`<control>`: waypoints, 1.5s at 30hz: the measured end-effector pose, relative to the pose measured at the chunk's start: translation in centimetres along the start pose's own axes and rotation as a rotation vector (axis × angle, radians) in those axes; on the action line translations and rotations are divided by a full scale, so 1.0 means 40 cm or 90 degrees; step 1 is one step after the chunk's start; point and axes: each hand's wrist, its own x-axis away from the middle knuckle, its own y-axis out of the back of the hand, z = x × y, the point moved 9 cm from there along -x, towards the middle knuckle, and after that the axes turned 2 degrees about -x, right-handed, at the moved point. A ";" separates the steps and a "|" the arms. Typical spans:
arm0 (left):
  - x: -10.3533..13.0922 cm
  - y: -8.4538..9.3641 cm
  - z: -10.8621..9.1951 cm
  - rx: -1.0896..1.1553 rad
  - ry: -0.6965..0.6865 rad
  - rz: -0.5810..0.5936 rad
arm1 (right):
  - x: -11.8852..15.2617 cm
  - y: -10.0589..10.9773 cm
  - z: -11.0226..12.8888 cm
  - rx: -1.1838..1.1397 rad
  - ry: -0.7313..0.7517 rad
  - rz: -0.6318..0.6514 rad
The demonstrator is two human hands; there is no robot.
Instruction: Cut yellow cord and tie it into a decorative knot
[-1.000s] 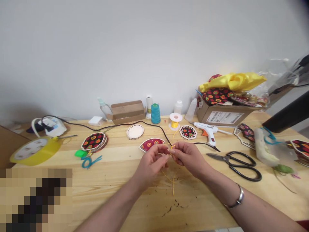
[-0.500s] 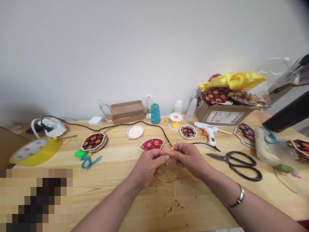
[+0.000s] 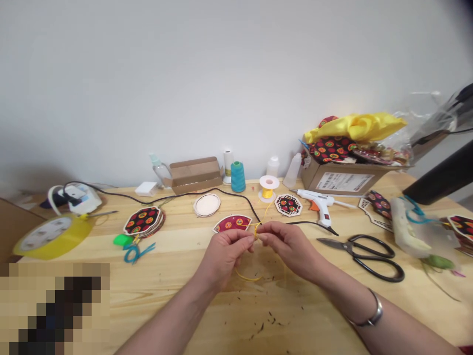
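Yellow cord (image 3: 248, 279) is pinched between the fingertips of my left hand (image 3: 227, 251) and my right hand (image 3: 286, 246), which nearly meet above the table. A small loop or knot of it shows between the fingertips, and a slack bend hangs below. From there the cord runs back toward a white spool (image 3: 269, 183) wound with yellow cord. Just behind my left hand lies a fan-shaped piece (image 3: 231, 223) with red patterned fabric; a strand of the cord reaches across it. My fingers hide part of the cord.
Black-handled scissors (image 3: 364, 251) and a white glue gun (image 3: 320, 203) lie to the right. An octagonal patterned piece (image 3: 288, 205) and a teal thread cone (image 3: 238, 176) stand behind my hands. At left are stacked fabric pieces (image 3: 143, 220) and yellow tape (image 3: 70, 241); a cardboard box (image 3: 342, 180) stands back right.
My hands have stayed together, with the right shifting slightly left. The loose cord end that dangled below them no longer shows, and the cord at the fingertips looks drawn closer together.
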 end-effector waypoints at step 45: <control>0.012 -0.026 0.016 0.034 0.030 0.017 | 0.015 -0.038 -0.063 -0.344 -0.170 -0.045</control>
